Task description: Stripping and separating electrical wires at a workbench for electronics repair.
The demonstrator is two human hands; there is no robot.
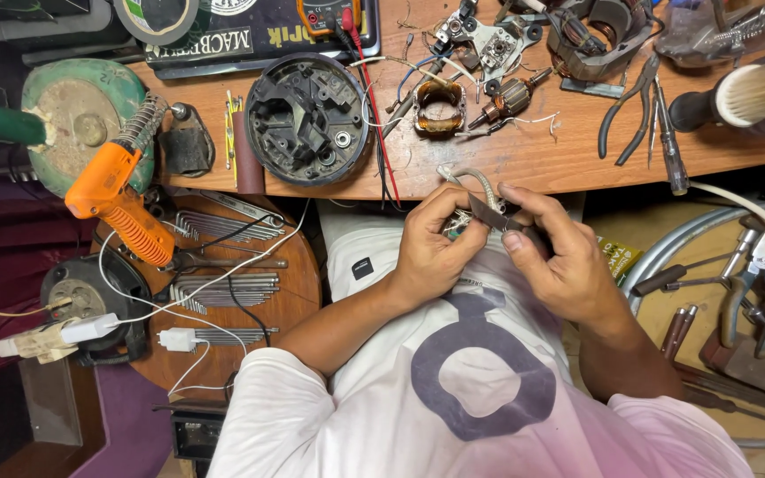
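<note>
Head view, looking down: the left hand (431, 252) is pinching a bundle of thin wires (459, 219) at the end of a grey cable (480, 181), its grip closing around them just below the edge of the wooden surface (524, 155). The right hand (564, 265) is holding a small dark blade (487, 214), grip clamping on its handle end, with the blade lying across the wires between the 2 thumbs. On the surface above are lying a round black motor housing (309, 119), a copper-wound stator (440, 108), a small armature (502, 96) and 1 pair of pliers (630, 106). An orange soldering gun (117, 199) is resting to the left. Likely risks: the blade is working close to the left fingertips, so a slip could cut skin; too much pressure could nick or sever the fine strands.
</note>
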